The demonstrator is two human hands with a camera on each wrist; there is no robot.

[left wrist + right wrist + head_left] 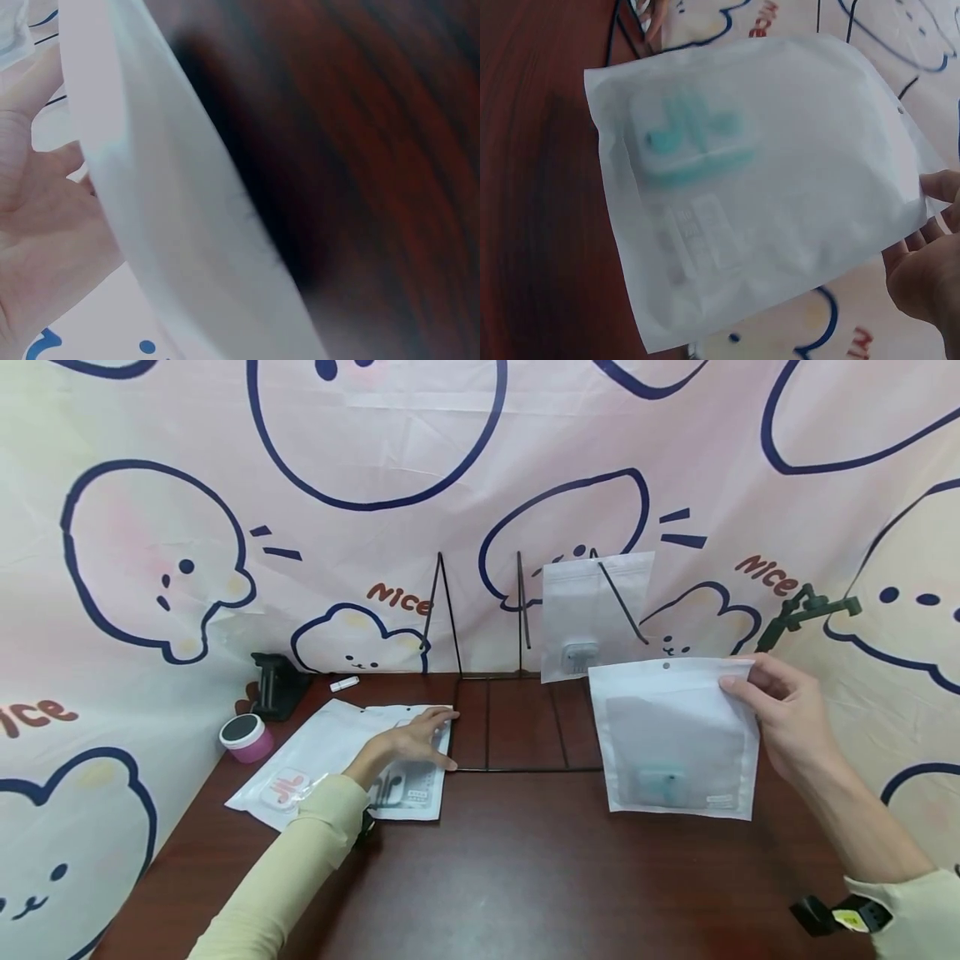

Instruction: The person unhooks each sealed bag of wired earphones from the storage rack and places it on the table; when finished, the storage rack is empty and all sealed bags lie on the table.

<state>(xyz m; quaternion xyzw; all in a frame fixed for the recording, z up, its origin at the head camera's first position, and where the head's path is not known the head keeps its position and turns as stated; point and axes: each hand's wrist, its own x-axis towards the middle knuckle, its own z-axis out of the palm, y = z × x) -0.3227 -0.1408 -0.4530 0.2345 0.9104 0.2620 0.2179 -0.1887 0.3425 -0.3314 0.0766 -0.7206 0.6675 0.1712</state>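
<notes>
My right hand (787,710) pinches the top right corner of a frosted white pouch (675,727). Through its front shows a teal earphone case (694,142), with a small label beside it. The pouch hangs upright before a black wire rack (525,769). At the left, my left hand (408,743) lies over the right part of some white pouches (330,735), fingers and thumb spread at their right edge. Wired earphones (390,789) show through one pouch. In the left wrist view, a white pouch edge (172,210) partly hides the fingers.
Another white pouch (592,627) hangs on the rack's right prong. A pink jar (246,737), a black stand (276,685) and a small white item (344,683) are at the table's back left. A dark green clamp arm (806,610) stands behind my right hand.
</notes>
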